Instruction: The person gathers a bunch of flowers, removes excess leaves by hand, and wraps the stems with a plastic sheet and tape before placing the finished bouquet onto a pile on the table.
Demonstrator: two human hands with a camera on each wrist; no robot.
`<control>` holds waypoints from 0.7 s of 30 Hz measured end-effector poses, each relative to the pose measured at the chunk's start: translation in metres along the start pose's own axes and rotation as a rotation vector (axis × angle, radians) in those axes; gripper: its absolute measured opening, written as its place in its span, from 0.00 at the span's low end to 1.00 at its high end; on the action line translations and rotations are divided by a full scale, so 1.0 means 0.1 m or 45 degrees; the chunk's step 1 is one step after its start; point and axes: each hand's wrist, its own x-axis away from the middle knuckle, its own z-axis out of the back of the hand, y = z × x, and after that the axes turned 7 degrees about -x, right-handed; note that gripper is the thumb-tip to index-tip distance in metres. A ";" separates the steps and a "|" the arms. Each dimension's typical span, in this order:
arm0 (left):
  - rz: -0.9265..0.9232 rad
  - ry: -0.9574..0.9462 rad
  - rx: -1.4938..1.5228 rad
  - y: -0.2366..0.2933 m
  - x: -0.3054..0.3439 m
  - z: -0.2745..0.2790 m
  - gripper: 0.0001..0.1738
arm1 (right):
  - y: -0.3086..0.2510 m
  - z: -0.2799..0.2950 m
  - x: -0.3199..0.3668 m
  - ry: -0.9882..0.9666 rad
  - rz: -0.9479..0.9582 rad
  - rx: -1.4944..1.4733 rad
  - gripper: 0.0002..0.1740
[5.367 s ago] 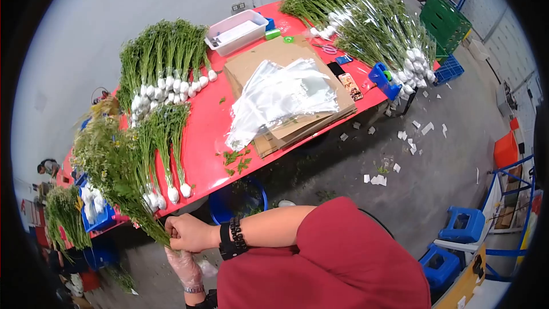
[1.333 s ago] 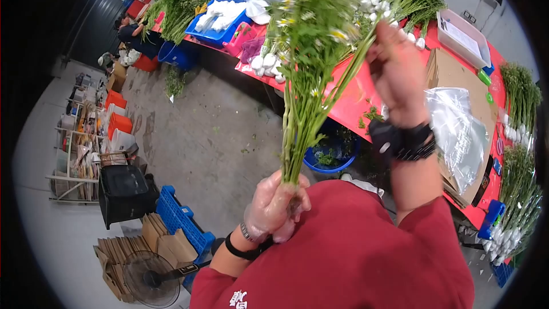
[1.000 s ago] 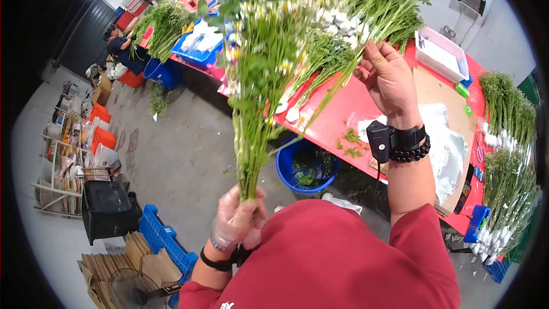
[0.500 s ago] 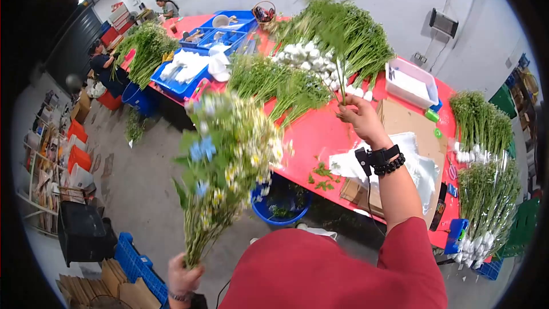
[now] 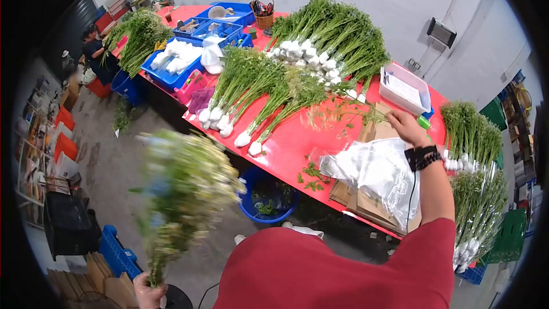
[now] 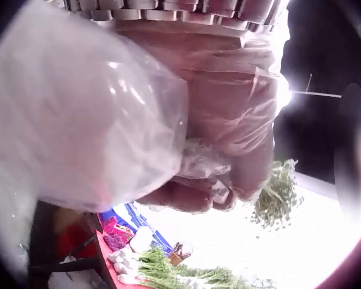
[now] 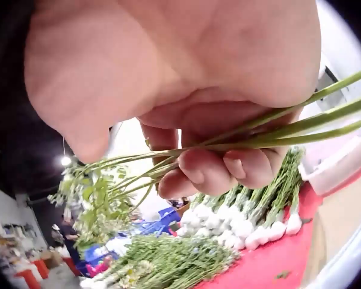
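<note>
At the lower left of the head view, my left hand [image 5: 150, 293] grips the base of a mixed bouquet [image 5: 183, 189] of small white daisy-like flowers and blue blooms. The bouquet is blurred and held upright, away from the table. A thin plastic glove [image 6: 234, 102] covers this hand in the left wrist view, its fingers curled. Over the red table [image 5: 293, 137], my bare right hand [image 5: 409, 127] holds a few thin green stems [image 7: 301, 129] within its curled fingers. Their leafy, flowered ends [image 5: 337, 115] point left over the tabletop, near white-wrapped bunches [image 5: 269, 117].
Clear plastic sleeves [image 5: 369, 169] lie on cardboard sheets [image 5: 366, 201] at the table's right. Behind them stands a white bin [image 5: 405, 88]. More wrapped bunches [image 5: 337, 40] line the back. Below the near edge sits a blue tub [image 5: 269, 214] with cuttings. People work at the far left.
My right hand has drawn a few stems out of the bouquet and carried them right, lowering them over the table. My left hand has moved the bouquet down and left. The head view has shifted.
</note>
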 end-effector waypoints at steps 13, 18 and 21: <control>-0.260 0.337 0.831 0.04 -0.81 -1.04 0.23 | -0.78 -2.29 0.99 -0.079 -0.082 -1.513 0.28; -0.377 0.243 1.061 0.12 -0.89 -1.41 0.18 | -1.29 -2.33 0.90 -0.162 -0.008 -1.369 0.21; -0.377 0.204 1.132 0.10 -0.80 -1.39 0.18 | -1.42 -2.50 0.99 -0.106 -0.099 -1.525 0.19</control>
